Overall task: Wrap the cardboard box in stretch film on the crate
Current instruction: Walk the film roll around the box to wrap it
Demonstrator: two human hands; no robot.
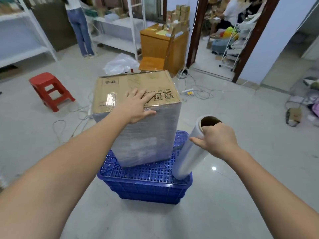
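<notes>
Box (120, 87) top: I see two QR codes (163, 96) just beyond my left hand (138, 106)'s fingertips.
Print beside them: too small for me to read.

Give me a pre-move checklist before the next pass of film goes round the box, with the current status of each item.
1. Left hand steadying the cardboard box: ok, flat on its top near edge.
2. Right hand gripping the film roll: ok.
3. Roll's lower end resting on the blue crate: ok.
4. Box seated on crate: ok, though turned at an angle to it.
5. Sides covered with film: ok; top mostly bare.
6. Film still joined from roll to box: cannot tell.
</notes>
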